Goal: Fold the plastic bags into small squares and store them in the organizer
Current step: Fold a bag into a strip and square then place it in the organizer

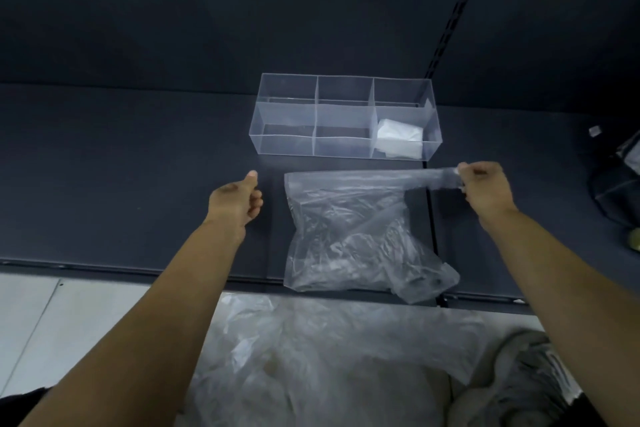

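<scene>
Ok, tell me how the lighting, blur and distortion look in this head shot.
Head view: dim, cool light leaves the dark shelf nearly featureless; wide-angle distortion slants the slotted upright; the clear plastic bag shows soft glare on its creases; the right hand pinching its corner looks slightly smeared.

Dark shelf (138, 184), slotted rail (457, 7) on its back wall, grey shoe (519, 367) below, pale floor tiles (52, 322)

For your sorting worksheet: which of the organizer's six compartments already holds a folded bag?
The near right compartment of the organizer: a folded white bag lies in it, while the other five look empty.
</scene>
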{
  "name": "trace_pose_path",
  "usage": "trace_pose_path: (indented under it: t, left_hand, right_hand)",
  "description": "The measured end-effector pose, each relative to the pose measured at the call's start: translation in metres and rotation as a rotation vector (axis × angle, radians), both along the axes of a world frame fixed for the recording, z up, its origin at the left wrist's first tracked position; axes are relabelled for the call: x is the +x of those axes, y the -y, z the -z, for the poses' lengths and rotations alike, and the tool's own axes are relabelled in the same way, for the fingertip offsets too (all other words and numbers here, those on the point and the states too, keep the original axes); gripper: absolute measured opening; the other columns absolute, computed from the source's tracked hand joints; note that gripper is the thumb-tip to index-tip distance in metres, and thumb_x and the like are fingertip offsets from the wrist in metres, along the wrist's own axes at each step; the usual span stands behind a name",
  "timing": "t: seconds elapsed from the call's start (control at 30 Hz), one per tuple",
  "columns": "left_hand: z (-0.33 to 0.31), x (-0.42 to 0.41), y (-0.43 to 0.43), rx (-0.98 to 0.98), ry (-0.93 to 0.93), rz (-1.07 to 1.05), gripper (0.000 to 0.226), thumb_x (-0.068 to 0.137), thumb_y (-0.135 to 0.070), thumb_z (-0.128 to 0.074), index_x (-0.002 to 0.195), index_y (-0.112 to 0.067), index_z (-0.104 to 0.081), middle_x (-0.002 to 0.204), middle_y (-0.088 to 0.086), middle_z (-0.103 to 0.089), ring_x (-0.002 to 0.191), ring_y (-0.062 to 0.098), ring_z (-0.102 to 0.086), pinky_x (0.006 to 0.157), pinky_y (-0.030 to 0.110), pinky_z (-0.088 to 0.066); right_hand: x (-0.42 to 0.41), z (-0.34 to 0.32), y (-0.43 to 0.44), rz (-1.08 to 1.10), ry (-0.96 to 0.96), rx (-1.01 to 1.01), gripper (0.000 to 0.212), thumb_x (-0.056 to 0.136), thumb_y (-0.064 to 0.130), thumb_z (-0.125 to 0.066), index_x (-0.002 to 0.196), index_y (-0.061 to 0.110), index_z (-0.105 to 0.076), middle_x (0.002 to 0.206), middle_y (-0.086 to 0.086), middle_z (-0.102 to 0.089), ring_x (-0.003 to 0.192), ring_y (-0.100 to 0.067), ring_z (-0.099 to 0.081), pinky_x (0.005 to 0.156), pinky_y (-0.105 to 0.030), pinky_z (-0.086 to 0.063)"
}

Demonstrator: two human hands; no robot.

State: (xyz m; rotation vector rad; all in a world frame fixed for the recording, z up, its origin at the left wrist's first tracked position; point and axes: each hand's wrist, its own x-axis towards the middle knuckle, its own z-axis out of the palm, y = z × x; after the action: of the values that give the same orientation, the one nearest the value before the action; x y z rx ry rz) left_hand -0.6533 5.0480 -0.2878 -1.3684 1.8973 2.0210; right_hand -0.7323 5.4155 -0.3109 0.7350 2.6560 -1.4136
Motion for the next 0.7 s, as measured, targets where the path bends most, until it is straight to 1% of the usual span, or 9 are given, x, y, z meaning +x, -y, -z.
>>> trace_pose_path:
  t: [0.1,0.17,0.27,0.33,0.4,0.47,0.57,0.63,0.7]
  left_hand:
    - [0.009,0.035,-0.011,-0.096,0.026,0.010,0.027,0.092,-0.034,-0.061,0.077,-0.012,-0.061,0.071,0.005,-0.061,0.061,0.015,-0.058,0.053,0.022,-0.048]
    - [0.016,0.065,-0.023,-0.131,0.055,0.026,0.032,0.091,-0.035,-0.062,0.072,-0.010,-0.061,0.069,0.007,-0.063,0.059,0.018,-0.060,0.056,0.027,-0.050]
    - [0.022,0.101,-0.044,-0.211,0.116,0.076,0.038,0.089,-0.037,-0.065,0.063,-0.009,-0.061,0.064,0.009,-0.065,0.059,0.024,-0.063,0.069,0.037,-0.055]
    - [0.021,0.115,-0.054,-0.237,0.120,0.091,0.040,0.087,-0.036,-0.067,0.061,-0.007,-0.061,0.057,0.009,-0.062,0.057,0.027,-0.061,0.068,0.038,-0.054]
    - [0.016,0.121,-0.059,-0.161,0.117,0.106,0.036,0.086,-0.036,-0.069,0.070,-0.004,-0.063,0.050,0.009,-0.059,0.052,0.027,-0.057,0.057,0.033,-0.049]
    - [0.008,0.121,-0.062,-0.019,0.157,0.138,0.030,0.085,-0.036,-0.070,0.081,-0.008,-0.064,0.056,0.010,-0.062,0.052,0.024,-0.059,0.049,0.026,-0.046]
    - [-0.001,0.121,-0.067,0.167,0.219,0.200,0.022,0.086,-0.033,-0.070,0.089,-0.012,-0.064,0.070,0.009,-0.069,0.062,0.020,-0.066,0.049,0.023,-0.050]
    - [-0.003,0.122,-0.067,0.207,0.214,0.211,0.017,0.088,-0.026,-0.068,0.093,-0.010,-0.066,0.077,0.008,-0.070,0.066,0.019,-0.067,0.053,0.024,-0.050]
    - [-0.001,0.123,-0.065,0.194,0.187,0.148,0.012,0.091,-0.021,-0.066,0.092,-0.009,-0.065,0.081,0.009,-0.069,0.069,0.019,-0.066,0.057,0.024,-0.051]
  right_hand:
    - [0.039,-0.027,-0.005,-0.053,0.068,-0.178,0.038,0.094,0.045,-0.052,0.103,0.010,-0.063,0.088,-0.003,-0.058,0.076,-0.014,-0.054,0.069,-0.029,-0.048]
    - [0.075,-0.042,-0.009,-0.122,0.188,-0.290,0.042,0.092,0.051,-0.053,0.098,0.012,-0.068,0.083,0.000,-0.057,0.074,-0.012,-0.054,0.065,-0.024,-0.045]
    - [0.120,-0.052,-0.008,-0.134,0.391,-0.221,0.048,0.086,0.058,-0.056,0.090,0.012,-0.069,0.080,-0.002,-0.062,0.073,-0.016,-0.057,0.063,-0.026,-0.046]
    - [0.137,-0.050,-0.004,-0.041,0.439,-0.167,0.052,0.083,0.058,-0.061,0.083,0.006,-0.068,0.074,-0.008,-0.065,0.065,-0.018,-0.057,0.058,-0.027,-0.046]
    - [0.145,-0.048,0.004,-0.004,0.462,-0.150,0.052,0.080,0.055,-0.067,0.078,0.002,-0.067,0.071,-0.011,-0.067,0.059,-0.019,-0.058,0.054,-0.025,-0.047]
    - [0.149,-0.047,0.012,0.008,0.472,-0.189,0.046,0.079,0.047,-0.073,0.076,0.001,-0.066,0.069,-0.012,-0.068,0.056,-0.018,-0.060,0.051,-0.023,-0.050]
    - [0.152,-0.041,0.019,0.026,0.404,-0.204,0.031,0.084,0.025,-0.073,0.070,-0.002,-0.065,0.058,-0.013,-0.064,0.051,-0.019,-0.058,0.044,-0.022,-0.048]
    - [0.154,-0.036,0.020,0.011,0.345,-0.188,0.025,0.087,0.017,-0.069,0.067,0.002,-0.066,0.055,-0.010,-0.062,0.050,-0.018,-0.056,0.045,-0.023,-0.047]
    - [0.154,-0.031,0.017,0.034,0.283,-0.173,0.024,0.089,0.016,-0.067,0.068,0.004,-0.067,0.054,-0.006,-0.061,0.050,-0.016,-0.052,0.048,-0.022,-0.045]
